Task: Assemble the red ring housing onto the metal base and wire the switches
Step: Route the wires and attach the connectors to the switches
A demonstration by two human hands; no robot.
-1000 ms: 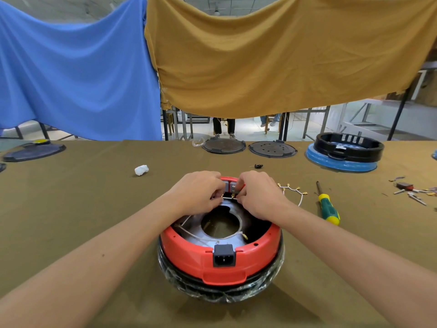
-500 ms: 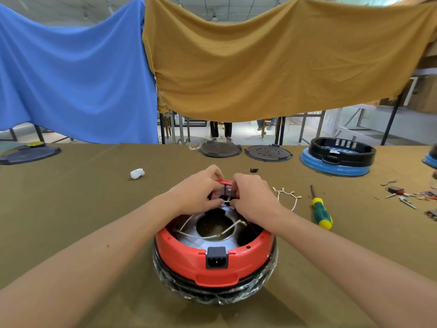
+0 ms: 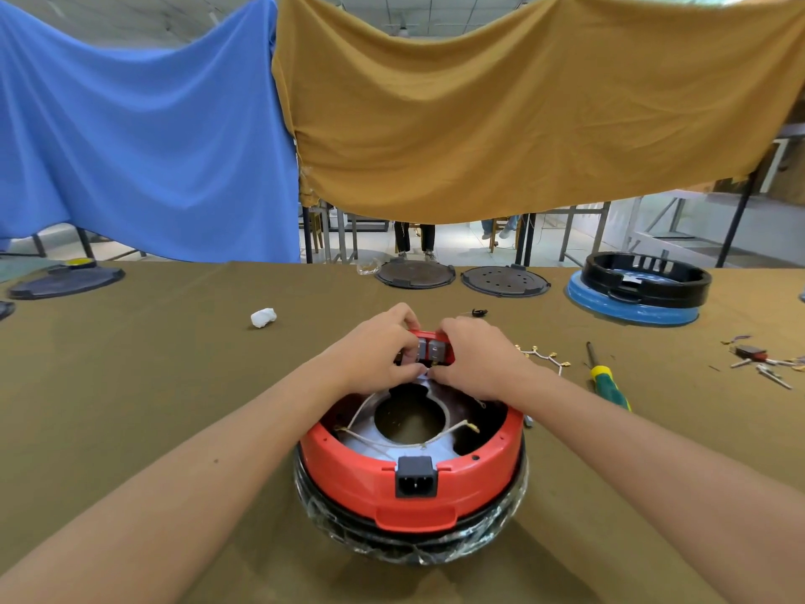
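Fingertips and wire ends hidden behind both hands; which terminal is being worked cannot be told. Left hand (image 3: pixel 377 348) and right hand (image 3: pixel 472 357) meet at the far rim of the red ring housing (image 3: pixel 411 490), fingers curled, pinching the switch block (image 3: pixel 433 350) between them. Housing sits on the plastic-wrapped metal base (image 3: pixel 414 544); white wires (image 3: pixel 405 442) loop inside, black socket (image 3: pixel 414 476) on its near side.
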